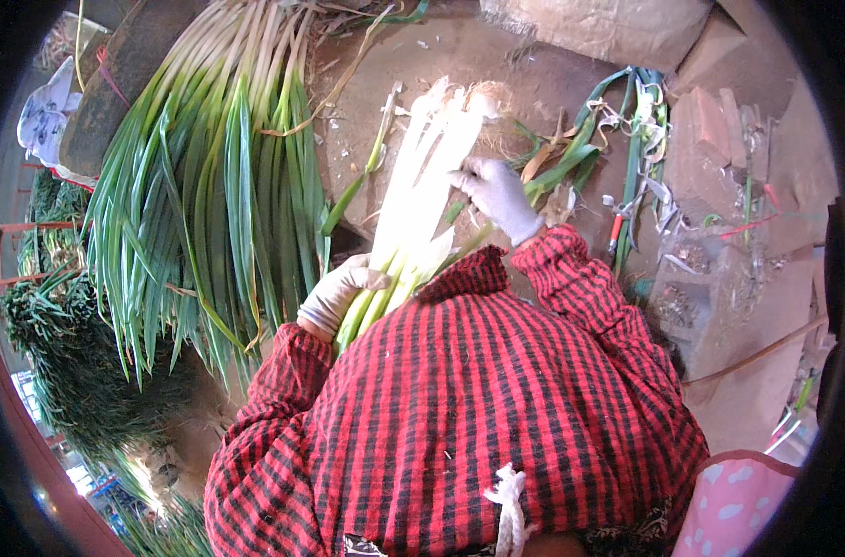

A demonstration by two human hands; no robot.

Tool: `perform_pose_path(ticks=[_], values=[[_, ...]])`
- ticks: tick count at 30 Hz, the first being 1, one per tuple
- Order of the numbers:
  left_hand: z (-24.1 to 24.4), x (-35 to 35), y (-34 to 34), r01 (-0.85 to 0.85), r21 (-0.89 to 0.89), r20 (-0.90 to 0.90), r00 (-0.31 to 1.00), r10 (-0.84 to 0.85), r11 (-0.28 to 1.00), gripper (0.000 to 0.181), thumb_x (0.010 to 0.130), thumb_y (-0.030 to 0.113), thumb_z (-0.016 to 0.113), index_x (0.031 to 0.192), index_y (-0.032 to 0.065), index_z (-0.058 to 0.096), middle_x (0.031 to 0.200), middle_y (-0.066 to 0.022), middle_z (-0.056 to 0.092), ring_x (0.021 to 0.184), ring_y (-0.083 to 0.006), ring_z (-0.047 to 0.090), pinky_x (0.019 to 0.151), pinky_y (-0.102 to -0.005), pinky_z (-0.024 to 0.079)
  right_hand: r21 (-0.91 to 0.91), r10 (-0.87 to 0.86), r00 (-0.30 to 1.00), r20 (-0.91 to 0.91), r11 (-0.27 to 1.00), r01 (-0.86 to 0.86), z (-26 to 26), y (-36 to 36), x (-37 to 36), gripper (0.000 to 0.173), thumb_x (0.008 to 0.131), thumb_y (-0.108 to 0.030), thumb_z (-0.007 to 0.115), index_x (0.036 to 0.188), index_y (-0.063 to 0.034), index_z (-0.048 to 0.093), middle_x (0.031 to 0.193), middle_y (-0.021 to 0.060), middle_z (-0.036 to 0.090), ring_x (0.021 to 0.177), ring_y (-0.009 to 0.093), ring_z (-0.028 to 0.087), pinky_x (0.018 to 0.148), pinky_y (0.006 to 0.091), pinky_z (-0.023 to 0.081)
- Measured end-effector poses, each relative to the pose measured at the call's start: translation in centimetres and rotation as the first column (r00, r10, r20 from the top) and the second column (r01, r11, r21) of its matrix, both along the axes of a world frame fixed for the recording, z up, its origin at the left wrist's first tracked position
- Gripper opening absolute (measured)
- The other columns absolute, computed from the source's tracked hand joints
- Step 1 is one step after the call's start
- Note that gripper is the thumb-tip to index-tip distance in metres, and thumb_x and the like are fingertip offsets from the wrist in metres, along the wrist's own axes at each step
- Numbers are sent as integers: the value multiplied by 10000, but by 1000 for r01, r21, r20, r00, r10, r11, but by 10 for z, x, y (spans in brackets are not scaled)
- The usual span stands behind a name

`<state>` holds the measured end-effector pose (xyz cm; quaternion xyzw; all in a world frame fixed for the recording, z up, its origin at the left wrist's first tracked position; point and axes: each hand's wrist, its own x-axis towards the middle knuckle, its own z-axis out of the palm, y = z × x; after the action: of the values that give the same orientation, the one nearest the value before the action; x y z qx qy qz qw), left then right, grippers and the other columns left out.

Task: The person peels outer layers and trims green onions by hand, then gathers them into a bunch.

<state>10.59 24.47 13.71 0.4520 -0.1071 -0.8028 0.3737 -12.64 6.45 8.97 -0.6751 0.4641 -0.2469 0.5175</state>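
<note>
My left hand (346, 289), in a pale knit glove, is wrapped around the green part of several large green onions (422, 181). Their white shafts point away from me, with the roots at the far end. The white parts are overexposed, so detail there is lost. A loose flap of pale outer skin (433, 254) sticks out near the green part. My right hand (499, 198), gloved too, has curled fingers against the right edge of the white shafts. Whether its fingertips pinch a strip of skin cannot be made out. The onions' lower leaves are hidden by the checked garment.
A big heap of green onions (213, 167) lies to the left. Stripped leaves (575, 157) litter the ground on the right, near a red-handled tool (616, 226). Bricks (711, 129) stand farther right. More bundled onions (81, 362) are stacked at the far left.
</note>
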Motion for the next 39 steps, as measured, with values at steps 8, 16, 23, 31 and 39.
perform_pose_path(ticks=[8,16,23,31,39], values=[[-5,2,2,64,-50,-38,997,-66,997,580,734,185,739,1245,-35,575,1079,-133,693,888,-211,686,830,-307,552,670,-634,221,741,720,-182,32,-156,-119,158,891,-125,605,737,-99,582,624,-6,569,528,133,535,515,291,443],[15,-1,3,98,-42,92,991,-93,994,573,729,180,726,1238,-37,577,1069,-119,682,868,-189,667,825,-286,534,124,88,995,51,988,-94,25,-24,-43,340,886,-358,729,859,-20,697,696,29,667,525,103,594,484,233,455],[13,0,5,106,-60,135,986,-97,993,564,732,156,716,1240,-47,577,1091,-125,686,902,-195,670,860,-307,530,361,-117,983,139,931,60,16,18,-3,337,959,-293,634,836,20,662,630,41,634,478,111,571,445,237,451],[15,-1,8,98,-48,67,993,-95,994,554,733,150,713,1232,-50,581,1072,-117,689,897,-190,669,864,-302,528,793,-591,551,589,555,-252,7,-35,-43,258,948,-227,594,722,-104,590,567,-37,500,451,82,452,430,228,370],[20,-1,10,213,-30,90,974,-210,977,541,712,131,680,1221,-33,597,981,-60,672,818,-131,625,776,-255,515,516,-593,588,550,795,319,43,-132,-123,242,951,-316,644,947,-75,670,813,42,678,825,167,655,686,276,505]])
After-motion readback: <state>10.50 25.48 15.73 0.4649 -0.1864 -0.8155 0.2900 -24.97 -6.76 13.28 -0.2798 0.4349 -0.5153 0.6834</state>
